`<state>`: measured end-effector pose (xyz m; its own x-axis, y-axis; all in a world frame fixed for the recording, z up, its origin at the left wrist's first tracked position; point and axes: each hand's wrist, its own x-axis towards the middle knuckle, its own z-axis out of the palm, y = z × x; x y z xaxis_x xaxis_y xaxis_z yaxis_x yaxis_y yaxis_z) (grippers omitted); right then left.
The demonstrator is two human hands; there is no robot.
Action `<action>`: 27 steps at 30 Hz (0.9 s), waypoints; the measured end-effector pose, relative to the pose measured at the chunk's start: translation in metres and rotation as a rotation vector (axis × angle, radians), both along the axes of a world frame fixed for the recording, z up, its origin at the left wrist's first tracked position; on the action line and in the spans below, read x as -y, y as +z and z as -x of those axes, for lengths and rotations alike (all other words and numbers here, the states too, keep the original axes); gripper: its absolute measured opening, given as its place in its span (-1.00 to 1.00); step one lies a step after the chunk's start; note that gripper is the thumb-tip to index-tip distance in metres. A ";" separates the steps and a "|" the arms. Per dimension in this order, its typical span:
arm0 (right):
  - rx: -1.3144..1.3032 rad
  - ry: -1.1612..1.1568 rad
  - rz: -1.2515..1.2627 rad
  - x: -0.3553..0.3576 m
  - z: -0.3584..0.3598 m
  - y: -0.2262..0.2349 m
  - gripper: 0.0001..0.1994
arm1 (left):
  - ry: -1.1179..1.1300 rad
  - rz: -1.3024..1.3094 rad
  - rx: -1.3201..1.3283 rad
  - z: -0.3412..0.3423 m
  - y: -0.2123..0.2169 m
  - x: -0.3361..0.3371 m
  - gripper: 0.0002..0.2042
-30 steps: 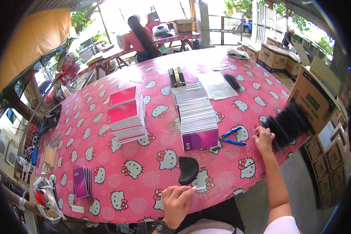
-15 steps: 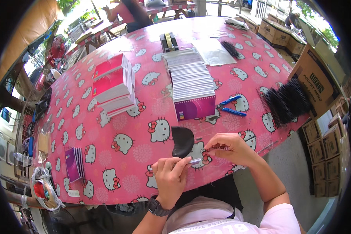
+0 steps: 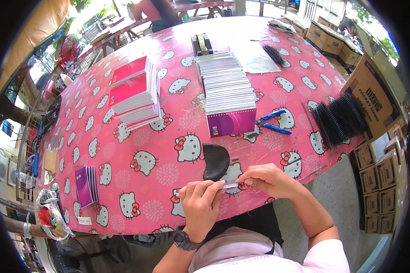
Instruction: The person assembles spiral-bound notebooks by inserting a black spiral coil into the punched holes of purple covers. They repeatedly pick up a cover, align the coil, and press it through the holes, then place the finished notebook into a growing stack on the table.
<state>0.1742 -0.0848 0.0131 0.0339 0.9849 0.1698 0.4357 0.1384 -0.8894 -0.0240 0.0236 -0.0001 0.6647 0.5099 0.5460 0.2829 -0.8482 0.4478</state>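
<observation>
My left hand (image 3: 199,202) is closed on a thin notebook (image 3: 231,186), held edge-on above the near side of the table. My right hand (image 3: 268,179) pinches at the notebook's right end, its fingertips touching or nearly touching it. What sits in that pinch is mostly hidden; it seems to be a thin dark spiral coil. Just beyond the hands lies a black half-round piece (image 3: 216,162). Farther off stands a long row of notebooks (image 3: 228,86) with a purple cover at its front, and blue-handled cutting pliers (image 3: 274,123) lie to its right.
Stacks of red-covered notebooks (image 3: 132,93) stand at left; a few purple notebooks (image 3: 86,186) lie near the left edge. Black spiral coils (image 3: 339,119) pile up at right beside a cardboard box (image 3: 371,98). A tape dispenser (image 3: 201,44) and clear plastic sheet (image 3: 255,57) lie far back.
My right hand has moved left and slightly down, bringing its fingertips to the notebook's right end. The dark coil that showed in its fingers is now mostly hidden. My left hand keeps its hold.
</observation>
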 end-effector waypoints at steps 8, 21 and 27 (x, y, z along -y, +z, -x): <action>0.095 0.039 0.069 -0.003 0.007 0.017 -0.57 | -0.018 0.073 -0.010 -0.009 0.017 0.013 -0.74; 0.675 0.178 0.048 -0.093 -0.006 -0.021 -0.17 | -0.175 0.027 -0.155 0.003 0.010 0.010 -0.80; 0.613 0.068 0.032 -0.084 -0.007 -0.012 -0.27 | -0.168 0.049 -0.121 0.003 0.005 0.011 -0.83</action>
